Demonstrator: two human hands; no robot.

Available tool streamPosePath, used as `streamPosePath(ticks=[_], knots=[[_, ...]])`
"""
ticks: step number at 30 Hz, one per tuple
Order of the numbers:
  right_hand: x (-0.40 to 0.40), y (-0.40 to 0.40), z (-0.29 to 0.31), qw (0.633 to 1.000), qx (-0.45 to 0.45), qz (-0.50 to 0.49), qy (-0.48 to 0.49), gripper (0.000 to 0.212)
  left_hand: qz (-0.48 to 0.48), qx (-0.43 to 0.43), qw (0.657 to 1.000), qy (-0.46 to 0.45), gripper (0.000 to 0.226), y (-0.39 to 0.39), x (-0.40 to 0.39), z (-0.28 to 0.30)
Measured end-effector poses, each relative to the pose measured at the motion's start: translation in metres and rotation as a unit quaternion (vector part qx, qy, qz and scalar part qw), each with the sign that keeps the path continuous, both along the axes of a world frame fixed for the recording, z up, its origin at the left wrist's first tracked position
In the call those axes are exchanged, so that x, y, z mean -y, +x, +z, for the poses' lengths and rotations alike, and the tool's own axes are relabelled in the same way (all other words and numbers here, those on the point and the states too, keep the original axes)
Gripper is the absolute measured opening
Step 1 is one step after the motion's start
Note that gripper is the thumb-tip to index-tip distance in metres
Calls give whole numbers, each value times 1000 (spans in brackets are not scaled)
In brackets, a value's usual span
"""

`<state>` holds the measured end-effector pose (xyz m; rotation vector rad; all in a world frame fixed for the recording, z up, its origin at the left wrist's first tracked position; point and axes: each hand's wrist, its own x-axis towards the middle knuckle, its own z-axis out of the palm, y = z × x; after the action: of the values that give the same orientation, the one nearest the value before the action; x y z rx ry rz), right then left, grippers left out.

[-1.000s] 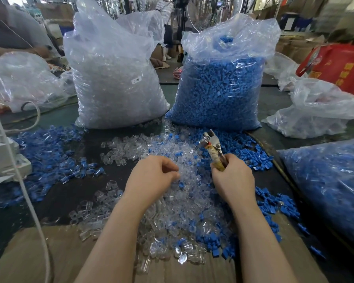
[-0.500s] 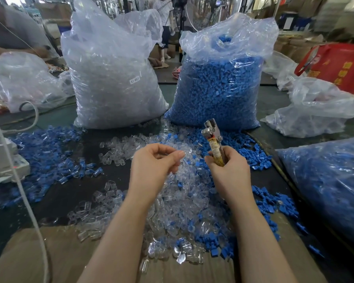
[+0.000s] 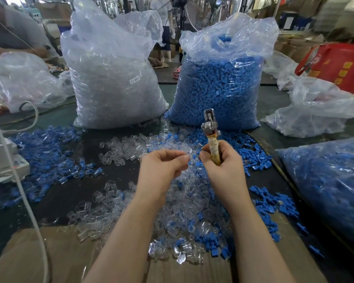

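Both hands are rising off the mid-frame heap of clear plastic caps (image 3: 184, 203).
Left hand (image 3: 161, 168), seemingly pinching one cap (image 3: 188, 158), is bringing it to the tape-handled metal tool (image 3: 209, 127) gripped by the right hand (image 3: 223, 168).

On the dark surface (image 3: 70, 193) lie a heap of clear plastic caps (image 3: 184, 203) and scattered blue caps (image 3: 47, 152). A bag of clear caps (image 3: 114, 82) and a bag of blue caps (image 3: 219, 88) stand behind, with a cardboard sheet (image 3: 70, 262) in front.

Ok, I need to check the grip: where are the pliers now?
In the head view, just right of centre: the right hand grips the pliers upright above the clear pieces, in front of the blue bag.
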<state>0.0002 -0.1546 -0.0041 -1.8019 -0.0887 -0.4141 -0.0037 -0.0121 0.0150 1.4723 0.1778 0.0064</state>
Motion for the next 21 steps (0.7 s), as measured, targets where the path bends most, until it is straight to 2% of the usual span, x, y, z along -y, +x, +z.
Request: streamPosePath(ticks=[5, 21], knots=[[-4, -3, 3, 999, 14, 35, 12, 14, -3, 8, 999, -31, 6, -3, 2, 3], [-8, -2, 1, 1000, 27, 3, 6, 13, 21, 47, 998, -38, 7, -6, 10, 7]])
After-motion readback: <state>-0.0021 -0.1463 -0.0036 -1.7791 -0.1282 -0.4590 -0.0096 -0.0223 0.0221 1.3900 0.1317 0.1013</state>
